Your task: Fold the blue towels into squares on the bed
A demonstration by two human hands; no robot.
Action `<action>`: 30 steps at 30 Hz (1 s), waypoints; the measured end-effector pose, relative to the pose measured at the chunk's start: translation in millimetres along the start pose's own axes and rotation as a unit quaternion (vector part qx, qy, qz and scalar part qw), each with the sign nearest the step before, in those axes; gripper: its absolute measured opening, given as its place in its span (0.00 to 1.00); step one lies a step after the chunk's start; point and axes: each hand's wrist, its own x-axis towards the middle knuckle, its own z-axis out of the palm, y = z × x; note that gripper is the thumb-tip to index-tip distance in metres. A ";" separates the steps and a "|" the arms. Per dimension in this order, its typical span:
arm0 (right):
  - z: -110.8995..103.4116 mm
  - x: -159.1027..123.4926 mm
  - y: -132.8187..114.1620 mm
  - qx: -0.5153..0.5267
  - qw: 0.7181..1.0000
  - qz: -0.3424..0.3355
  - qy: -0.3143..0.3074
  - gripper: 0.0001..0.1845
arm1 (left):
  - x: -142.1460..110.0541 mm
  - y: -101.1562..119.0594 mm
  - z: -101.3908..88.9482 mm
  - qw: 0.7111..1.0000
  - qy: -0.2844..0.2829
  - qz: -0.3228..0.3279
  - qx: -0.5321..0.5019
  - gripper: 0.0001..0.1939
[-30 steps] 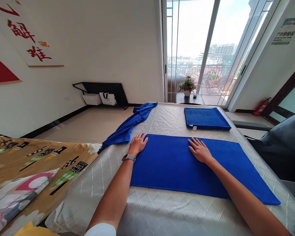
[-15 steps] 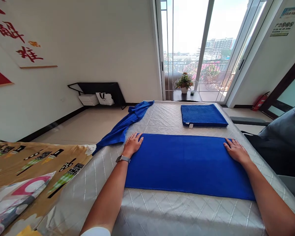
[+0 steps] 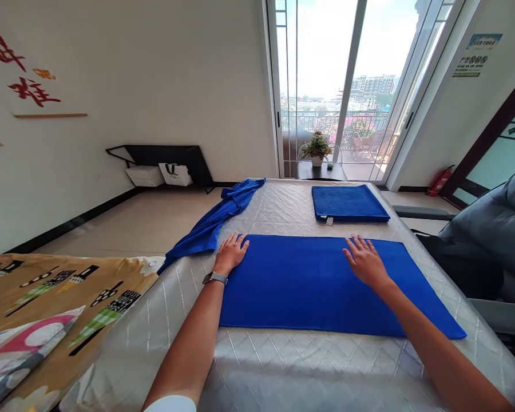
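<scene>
A blue towel [image 3: 300,286] lies spread flat as a long rectangle on the silvery quilted mattress [image 3: 283,360]. At its far left corner rests my left hand [image 3: 230,253], fingers stretched out and lying flat; a watch is on that wrist. My right hand [image 3: 364,260] is open over the right half of the towel, near its far edge, fingers extended; whether it presses on the cloth I cannot tell. Beyond the towel sits a folded blue towel [image 3: 349,203] with a white tag. A crumpled blue cloth [image 3: 214,220] hangs over the mattress's left edge.
At the left is a tan patterned cloth [image 3: 111,274] with a colourful printed pillow [image 3: 30,349]. A grey padded item [image 3: 493,212] stands at the right. Past the mattress are a small table [image 3: 302,170] with a potted plant [image 3: 317,147], a black rack [image 3: 167,157] and a fire extinguisher [image 3: 440,181].
My right hand has moved left across the towel from its right edge, uncovering the far right corner. My left hand stays at the left corner. The view has shifted slightly.
</scene>
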 end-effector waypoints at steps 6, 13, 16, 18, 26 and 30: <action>12.8 -1.1 -119.6 0.097 0.984 -0.116 -0.095 0.42 | -1.1 0.3 -1.4 1.000 -0.006 0.001 0.009 0.26; 24.4 -0.6 -109.6 0.097 0.982 -0.072 -0.148 0.44 | -0.6 -0.5 -0.9 1.000 -0.009 0.004 0.003 0.27; 27.8 -8.7 -64.1 0.065 0.986 -0.026 -0.150 0.43 | -0.9 0.2 -2.1 1.000 -0.009 0.003 -0.004 0.27; 32.3 -17.4 -25.1 0.036 0.988 0.016 -0.149 0.42 | -1.5 1.0 -3.4 1.000 -0.011 0.002 -0.009 0.27; 53.4 -70.9 136.1 -0.024 0.980 0.163 -0.107 0.43 | -2.2 1.6 -1.8 1.000 -0.006 -0.001 -0.016 0.28; 50.6 -89.8 174.2 -0.063 0.977 0.181 -0.096 0.42 | -1.6 1.6 -0.7 1.000 0.002 0.002 -0.005 0.28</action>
